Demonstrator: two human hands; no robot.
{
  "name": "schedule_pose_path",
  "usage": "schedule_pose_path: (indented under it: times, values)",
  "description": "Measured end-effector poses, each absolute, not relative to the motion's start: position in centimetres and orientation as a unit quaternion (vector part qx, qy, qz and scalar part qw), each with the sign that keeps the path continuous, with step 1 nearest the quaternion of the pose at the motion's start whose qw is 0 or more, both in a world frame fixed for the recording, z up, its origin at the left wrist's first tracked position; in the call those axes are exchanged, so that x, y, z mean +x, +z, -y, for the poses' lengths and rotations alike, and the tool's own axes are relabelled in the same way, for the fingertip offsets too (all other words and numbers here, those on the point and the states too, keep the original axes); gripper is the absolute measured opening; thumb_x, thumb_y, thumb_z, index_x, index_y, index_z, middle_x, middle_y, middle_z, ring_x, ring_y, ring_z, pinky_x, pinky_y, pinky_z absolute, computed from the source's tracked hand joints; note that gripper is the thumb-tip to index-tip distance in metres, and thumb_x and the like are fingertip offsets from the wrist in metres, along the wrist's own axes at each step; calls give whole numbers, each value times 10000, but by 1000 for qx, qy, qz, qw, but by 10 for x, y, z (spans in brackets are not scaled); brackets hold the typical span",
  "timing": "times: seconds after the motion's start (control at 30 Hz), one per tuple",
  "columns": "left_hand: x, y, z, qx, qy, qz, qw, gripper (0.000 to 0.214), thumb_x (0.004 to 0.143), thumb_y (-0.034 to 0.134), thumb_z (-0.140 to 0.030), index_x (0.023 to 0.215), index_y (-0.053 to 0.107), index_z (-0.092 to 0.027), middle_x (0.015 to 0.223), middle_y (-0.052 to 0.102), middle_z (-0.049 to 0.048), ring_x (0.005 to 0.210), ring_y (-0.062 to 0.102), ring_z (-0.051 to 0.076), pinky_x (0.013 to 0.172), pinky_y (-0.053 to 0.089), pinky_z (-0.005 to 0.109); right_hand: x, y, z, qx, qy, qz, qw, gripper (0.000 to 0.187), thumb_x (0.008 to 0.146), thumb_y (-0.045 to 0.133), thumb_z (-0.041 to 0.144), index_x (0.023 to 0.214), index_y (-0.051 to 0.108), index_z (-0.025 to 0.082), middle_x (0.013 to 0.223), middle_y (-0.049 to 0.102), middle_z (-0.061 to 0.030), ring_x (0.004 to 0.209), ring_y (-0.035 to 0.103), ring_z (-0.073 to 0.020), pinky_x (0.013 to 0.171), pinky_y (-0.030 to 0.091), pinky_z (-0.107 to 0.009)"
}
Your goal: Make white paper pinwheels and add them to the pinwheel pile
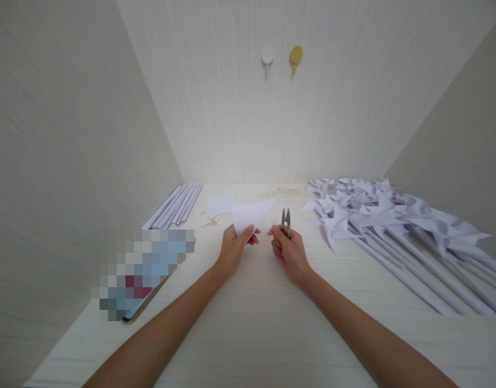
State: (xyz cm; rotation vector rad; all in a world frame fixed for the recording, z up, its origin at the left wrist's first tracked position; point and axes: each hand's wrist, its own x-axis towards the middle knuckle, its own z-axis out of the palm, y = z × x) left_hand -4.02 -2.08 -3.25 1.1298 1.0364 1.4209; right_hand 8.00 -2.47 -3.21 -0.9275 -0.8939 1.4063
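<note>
From here I see my left grip (232, 246) pinching white paper (251, 214), maybe folded, over the counter (252, 318), its long point slanting away and right toward the small scissors (283, 217), which my right grip (290, 252) holds apart from it, blades facing away.

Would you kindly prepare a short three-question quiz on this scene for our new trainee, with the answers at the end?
1. True or false: the right hand holds the snips with their blade tips apart.
2. Where do the white pinwheels lie on the table?
A) To the left of both hands
B) Between the two hands
C) To the right of both hands
3. Fill in the blank: the left hand holds a piece of white ____.

Key:
1. True
2. C
3. paper
</note>
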Motion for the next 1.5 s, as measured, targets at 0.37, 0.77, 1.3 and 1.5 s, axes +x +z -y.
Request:
schedule_pose_path:
  times: [0.37,0.77,1.3,1.5]
  values:
    - [-39,-32,26,675,429,-451,397,271,774,418,-285,845,623,-122,514,534,-10,448,422,78,473,339,202,86,-26,23,-316,645,297,629,325,575,658,413,730,497,176,370,207,143,307,117,-5,295,69,-156]
    - [-42,-28,28,718,402,-409,394,290,734,466,-353,895,619,-168,652,541,11,542,424,105,511,325,218,93,-26,21,-282,680,274,618,223,606,655,336,656,534,156,354,181,131,316,107,-10,295,88,-146]
    - [-44,-29,27,663,386,-378,518,466,742,376,-513,895,593,-131,484,377,-45,418,304,67,410,219,200,93,-26,20,-285,684,274,613,235,591,662,323,717,551,159,351,219,131,314,126,-8,299,89,-149]
    - [-43,-33,22,623,395,-405,540,328,683,507,-426,791,604,-133,483,401,-49,428,314,61,404,217,190,93,-26,20,-284,692,279,601,249,579,651,268,777,535,171,347,219,139,305,126,-8,300,97,-138]
